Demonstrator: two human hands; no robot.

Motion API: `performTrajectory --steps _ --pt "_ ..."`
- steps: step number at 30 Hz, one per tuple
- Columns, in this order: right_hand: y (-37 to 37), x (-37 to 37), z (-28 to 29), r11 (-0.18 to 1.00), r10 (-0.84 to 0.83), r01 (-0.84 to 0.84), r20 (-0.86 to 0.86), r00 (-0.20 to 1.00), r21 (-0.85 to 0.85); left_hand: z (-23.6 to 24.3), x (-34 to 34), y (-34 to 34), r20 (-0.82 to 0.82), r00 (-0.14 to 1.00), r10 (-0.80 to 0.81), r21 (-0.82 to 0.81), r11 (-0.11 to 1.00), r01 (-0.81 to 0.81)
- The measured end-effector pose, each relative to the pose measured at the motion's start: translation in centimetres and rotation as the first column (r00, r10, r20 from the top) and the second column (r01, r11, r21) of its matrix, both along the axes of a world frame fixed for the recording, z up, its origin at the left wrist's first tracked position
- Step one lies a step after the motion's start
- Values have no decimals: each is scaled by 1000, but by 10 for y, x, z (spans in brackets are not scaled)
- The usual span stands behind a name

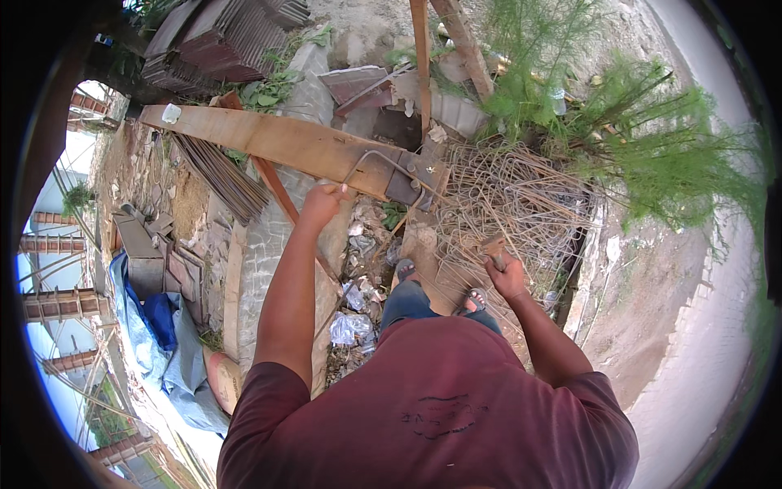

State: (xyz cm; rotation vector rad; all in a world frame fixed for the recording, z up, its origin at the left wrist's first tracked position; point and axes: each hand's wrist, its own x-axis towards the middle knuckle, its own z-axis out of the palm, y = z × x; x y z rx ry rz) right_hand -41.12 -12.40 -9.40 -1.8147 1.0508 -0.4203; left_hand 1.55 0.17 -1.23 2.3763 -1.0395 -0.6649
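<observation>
Maroon shirt nearest, left hand grips rod by plank edge.

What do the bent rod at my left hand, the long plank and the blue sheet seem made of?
Bent rod: probably steel, dull grey, thin yet holding its bends. Long plank: likely wood, worn brown, with darker stains. Blue sheet: perhaps plastic, slightly shiny, creased.

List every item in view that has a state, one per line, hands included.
Left hand, closed on the metal rod
Metal rod, bent
Right hand, closed on a tool
Tool, held; type unclear
Plank, lying under the rod, stained
Wire pile, tangled
Blue tarp, crumpled
Plastic bags, crumpled
Sandals, worn
</observation>
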Motion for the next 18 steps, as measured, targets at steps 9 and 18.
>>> performTrajectory --steps 9,18 --pt "30 51 -64 982 -182 158 293 939 102 27 -15 -3 -245 959 143 48 990 -135" --pt "22 104 -42 934 -226 151 209 952 324 40 -18 -11 -337 914 226 88 974 -208"
